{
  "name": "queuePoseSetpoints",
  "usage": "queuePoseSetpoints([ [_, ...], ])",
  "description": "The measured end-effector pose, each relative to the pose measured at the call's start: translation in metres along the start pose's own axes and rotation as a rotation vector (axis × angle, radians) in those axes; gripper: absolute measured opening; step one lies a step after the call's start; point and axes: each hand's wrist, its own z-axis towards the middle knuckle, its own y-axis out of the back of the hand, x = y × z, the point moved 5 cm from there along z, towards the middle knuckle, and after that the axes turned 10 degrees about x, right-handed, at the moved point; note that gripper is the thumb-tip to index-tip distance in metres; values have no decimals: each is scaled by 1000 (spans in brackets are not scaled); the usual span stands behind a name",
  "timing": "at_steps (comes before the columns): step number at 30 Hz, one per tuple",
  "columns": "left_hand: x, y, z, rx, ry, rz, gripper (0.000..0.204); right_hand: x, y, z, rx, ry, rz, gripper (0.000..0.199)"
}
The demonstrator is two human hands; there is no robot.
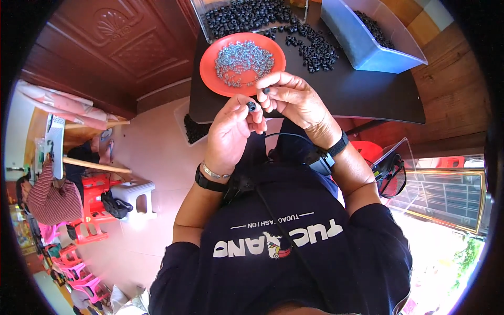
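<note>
My left hand (231, 126) pinches a small black knob-like part (251, 106) with a hole in its end. Close beside it, my right hand (296, 100) has a small dark piece (266, 91) between thumb and fingertips; its exact kind is too small to make out. Both hands are raised just in front of the table's near edge. Beyond them, an orange-red plate (207, 73) bears many small silvery metal pieces (244, 59). Loose black parts (317, 52) like the one in my left hand lie heaped to the right of the plate.
At the back of the dark table (378, 97) stand a clear bin (202, 23) of black parts and a bluish bin (378, 58). Another bin (184, 118) sits low by the table's left side. Stools (136, 194) and a seated person (55, 199) are at left.
</note>
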Motion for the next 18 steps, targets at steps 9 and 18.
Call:
queuePoseSetpoints([
  [9, 2, 8, -5, -16, -4, 30, 24, -6, 6, -2, -37, -21, -14, 21],
  [18, 2, 8, -8, -42, 3, 21, 24, -9, 10, -6, -86, -28, -60, 23],
])
